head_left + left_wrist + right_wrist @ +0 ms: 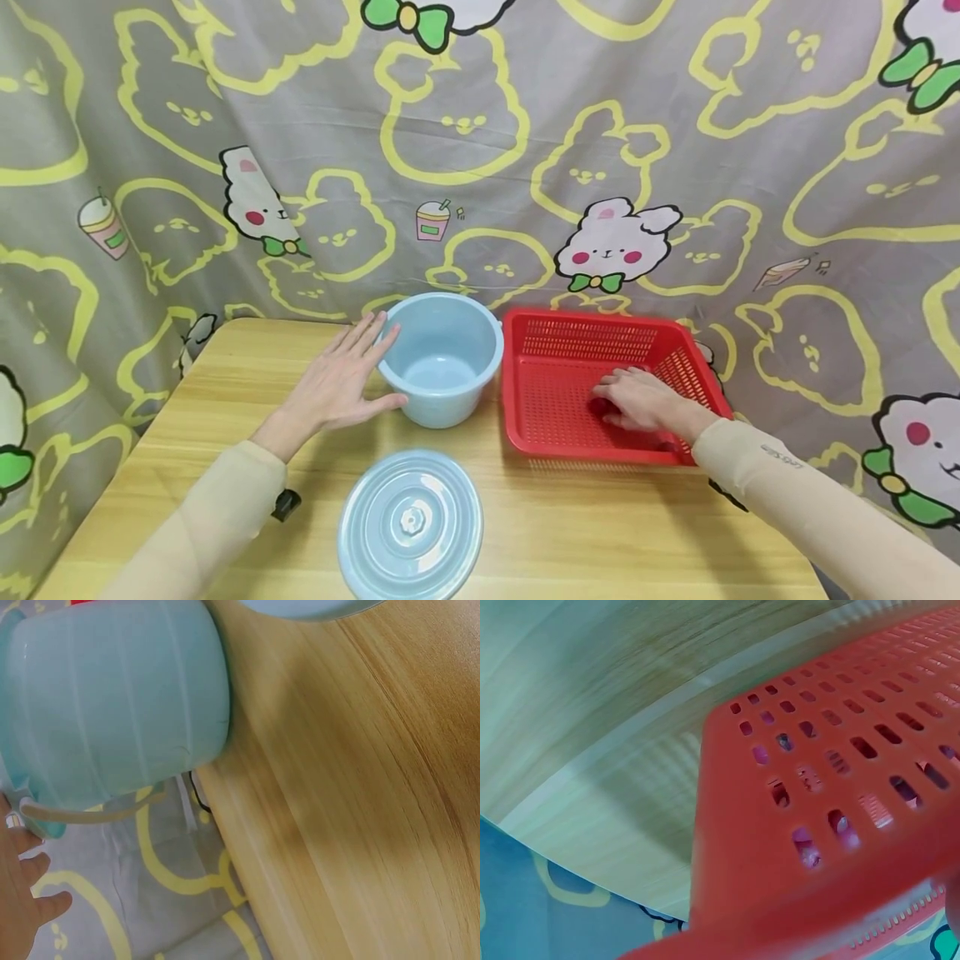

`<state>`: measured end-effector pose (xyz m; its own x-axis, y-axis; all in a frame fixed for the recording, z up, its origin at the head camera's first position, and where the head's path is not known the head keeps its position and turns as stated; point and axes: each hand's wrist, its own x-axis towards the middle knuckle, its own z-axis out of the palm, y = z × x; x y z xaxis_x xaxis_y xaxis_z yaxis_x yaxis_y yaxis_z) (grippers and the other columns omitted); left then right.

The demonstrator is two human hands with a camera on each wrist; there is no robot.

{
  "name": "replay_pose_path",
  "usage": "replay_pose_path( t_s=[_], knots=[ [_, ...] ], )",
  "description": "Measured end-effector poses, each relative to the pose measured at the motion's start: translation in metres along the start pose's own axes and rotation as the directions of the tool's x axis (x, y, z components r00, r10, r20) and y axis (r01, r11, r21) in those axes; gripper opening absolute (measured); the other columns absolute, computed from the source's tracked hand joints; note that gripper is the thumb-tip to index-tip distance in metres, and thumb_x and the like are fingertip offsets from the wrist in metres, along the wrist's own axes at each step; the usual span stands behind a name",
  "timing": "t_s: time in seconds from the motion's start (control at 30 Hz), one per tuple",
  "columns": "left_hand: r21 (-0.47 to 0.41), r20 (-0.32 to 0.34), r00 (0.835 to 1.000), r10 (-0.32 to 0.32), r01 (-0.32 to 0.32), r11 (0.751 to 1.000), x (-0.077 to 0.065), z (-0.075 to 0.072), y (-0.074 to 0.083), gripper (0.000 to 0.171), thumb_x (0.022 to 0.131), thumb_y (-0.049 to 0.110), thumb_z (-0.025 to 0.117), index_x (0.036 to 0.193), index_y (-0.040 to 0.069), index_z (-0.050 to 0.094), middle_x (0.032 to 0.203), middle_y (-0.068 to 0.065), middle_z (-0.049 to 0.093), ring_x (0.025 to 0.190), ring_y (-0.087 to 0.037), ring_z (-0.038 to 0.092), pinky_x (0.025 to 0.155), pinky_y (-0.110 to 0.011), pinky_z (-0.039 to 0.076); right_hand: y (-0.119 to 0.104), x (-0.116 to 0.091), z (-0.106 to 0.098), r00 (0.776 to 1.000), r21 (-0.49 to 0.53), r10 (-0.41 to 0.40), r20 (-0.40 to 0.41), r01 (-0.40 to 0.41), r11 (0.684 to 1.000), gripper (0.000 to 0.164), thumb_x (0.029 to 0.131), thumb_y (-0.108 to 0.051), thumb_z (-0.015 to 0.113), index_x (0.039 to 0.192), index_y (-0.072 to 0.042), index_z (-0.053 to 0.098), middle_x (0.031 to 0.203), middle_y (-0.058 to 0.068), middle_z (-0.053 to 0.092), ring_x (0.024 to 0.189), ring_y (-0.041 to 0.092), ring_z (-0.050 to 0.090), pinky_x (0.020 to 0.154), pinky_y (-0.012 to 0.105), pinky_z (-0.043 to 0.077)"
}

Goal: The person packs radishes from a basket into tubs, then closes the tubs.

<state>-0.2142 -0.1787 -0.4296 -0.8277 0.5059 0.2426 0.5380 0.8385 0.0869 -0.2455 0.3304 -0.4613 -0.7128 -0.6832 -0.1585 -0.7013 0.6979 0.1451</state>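
Observation:
A light-blue plastic bucket (442, 406) stands upright near the back of the table. My left hand (341, 379) is at the bucket's left side, fingers spread and thumb extended, by the rim. In the left wrist view, fingers (51, 906) show beside the bucket's pale handle (97, 817). My right hand (637, 400) reaches down into a red perforated basket (555, 400), fingers curled round a dark red thing (600, 407) that they mostly hide. Another dark red bit (667, 447) shows by the basket's near wall. Through its holes, pinkish-purple shapes (806, 847) appear in the right wrist view.
A round light-blue lid (411, 525) with a knob lies on the wooden table (570, 533) in front of the bucket. Behind the table hangs a grey patterned curtain (465, 267). The basket stands right of the bucket, close beside it.

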Motion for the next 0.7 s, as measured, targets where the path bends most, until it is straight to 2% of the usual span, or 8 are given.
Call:
replay_pose_path(
  t_s=[0.43,0.7],
  knots=[
    [0.003,0.017,1.0,-0.003,0.003,1.0,0.0004,-0.0012,-0.0008,0.106,0.092,0.075,0.06,0.168,0.008,0.027,0.178,-0.017,0.016,0.164,-0.041,0.022,0.132,-0.061,0.027,0.0004,0.007,0.0021,1.0,0.008,-0.019,0.012,0.019,1.0,0.027,0.089,-0.022,0.084,0.114,-0.019,0.076,0.109,0.0,0.074,0.103,0.025,0.068,0.091,0.045,0.061],
    [-0.021,0.01,1.0,-0.001,0.002,1.0,-0.0006,-0.0013,-0.0026,0.103,0.093,0.072,0.06,0.168,0.009,0.028,0.178,-0.018,0.016,0.164,-0.042,0.023,0.131,-0.061,0.028,-0.0072,0.0057,-0.0067,0.994,-0.011,-0.011,-0.106,0.01,1.0,0.023,0.088,-0.028,0.084,0.107,-0.021,0.075,0.104,-0.002,0.073,0.098,0.022,0.068,0.087,0.044,0.062]
  ],
)
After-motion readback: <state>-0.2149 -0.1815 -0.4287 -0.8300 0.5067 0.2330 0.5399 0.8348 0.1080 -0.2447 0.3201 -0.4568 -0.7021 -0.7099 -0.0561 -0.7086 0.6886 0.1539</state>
